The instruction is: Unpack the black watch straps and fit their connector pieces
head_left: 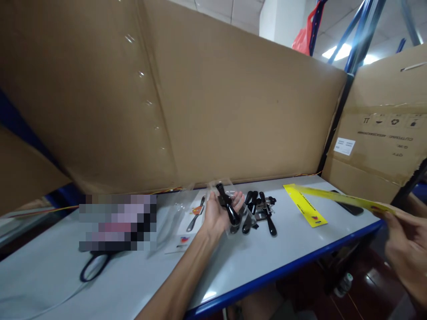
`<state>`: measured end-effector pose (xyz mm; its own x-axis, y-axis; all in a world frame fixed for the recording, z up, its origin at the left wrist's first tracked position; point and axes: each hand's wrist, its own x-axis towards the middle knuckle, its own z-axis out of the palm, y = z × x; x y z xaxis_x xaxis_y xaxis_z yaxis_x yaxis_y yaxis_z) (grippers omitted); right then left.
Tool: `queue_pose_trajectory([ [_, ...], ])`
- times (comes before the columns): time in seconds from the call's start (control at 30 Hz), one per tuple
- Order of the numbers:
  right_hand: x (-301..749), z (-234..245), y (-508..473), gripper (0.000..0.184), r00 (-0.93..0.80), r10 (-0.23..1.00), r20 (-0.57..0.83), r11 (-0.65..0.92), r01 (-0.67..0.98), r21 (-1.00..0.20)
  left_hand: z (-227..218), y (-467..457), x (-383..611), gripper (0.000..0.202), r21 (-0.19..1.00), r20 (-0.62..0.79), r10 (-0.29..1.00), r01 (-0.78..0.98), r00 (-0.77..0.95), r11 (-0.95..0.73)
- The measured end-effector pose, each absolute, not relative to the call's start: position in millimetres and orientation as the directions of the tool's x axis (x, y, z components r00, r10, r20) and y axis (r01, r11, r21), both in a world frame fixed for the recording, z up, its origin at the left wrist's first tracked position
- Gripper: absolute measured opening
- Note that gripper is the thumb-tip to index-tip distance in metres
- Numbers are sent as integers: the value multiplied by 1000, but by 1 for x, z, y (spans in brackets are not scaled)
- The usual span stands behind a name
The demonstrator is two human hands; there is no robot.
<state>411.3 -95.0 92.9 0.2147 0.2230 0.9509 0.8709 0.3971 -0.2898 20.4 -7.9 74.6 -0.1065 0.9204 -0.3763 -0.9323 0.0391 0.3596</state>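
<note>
My left hand (216, 211) is closed around a clear plastic bag with a black two-handled tool in it, which looks like a spokeshave (227, 204). Just right of that hand, several more black spokeshaves (267, 213) with metal fittings lie in a cluster on the table. At the right edge, my right hand (405, 244) pinches the end of a long yellow card (353, 199), blurred by motion. Its far end reaches over a second yellow card (308, 209) with black print, lying flat on the table.
Clear plastic packaging (171, 218) and a white printed sheet (190, 224) lie left of my left hand. A pixelated object (116, 222) with a black loop is further left. A dark phone-like slab (348, 203) sits at right. Cardboard (240, 102) walls the table's back.
</note>
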Motion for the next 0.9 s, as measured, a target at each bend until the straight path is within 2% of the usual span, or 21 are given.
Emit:
queue_pose_trajectory([
  [0.07, 421, 78, -70, 13, 123, 282, 951, 372, 900, -227, 75, -10, 25, 45, 361, -373, 924, -931, -86, 60],
  [0.1, 426, 67, -58, 13, 21, 361, 932, 417, 891, -182, 76, -10, 27, 44, 364, -374, 924, -929, -84, 63],
  [0.17, 437, 43, -38, 20, -130, 526, 840, 498, 848, -181, 76, -11, 28, 43, 370, -373, 924, -927, -89, 60],
  [0.27, 453, 15, -15, 22, -270, 745, 610, 508, 823, -255, 74, -11, 28, 41, 368, -367, 925, -928, -95, 51],
  [0.37, 462, 8, 0, 23, -312, 854, 416, 442, 856, -267, 73, -10, 26, 40, 360, -352, 931, -932, -93, 43],
  [0.47, 449, 20, 6, 24, -277, 884, 376, 399, 867, -299, 73, -9, 26, 40, 369, -338, 936, -929, -101, 33],
  [0.6, 384, 45, -4, 23, -207, 880, 427, 429, 730, -532, 73, -8, 26, 43, 411, -342, 934, -910, -103, 51],
  [0.8, 244, 76, -6, 18, -466, 796, 386, 545, 276, -792, 68, -6, 27, 41, 477, -315, 939, -878, -136, 33],
  [0.9, 190, 80, 13, 21, -543, 766, 343, 521, 213, -827, 62, -3, 27, 39, 501, -282, 955, -863, -93, 64],
])
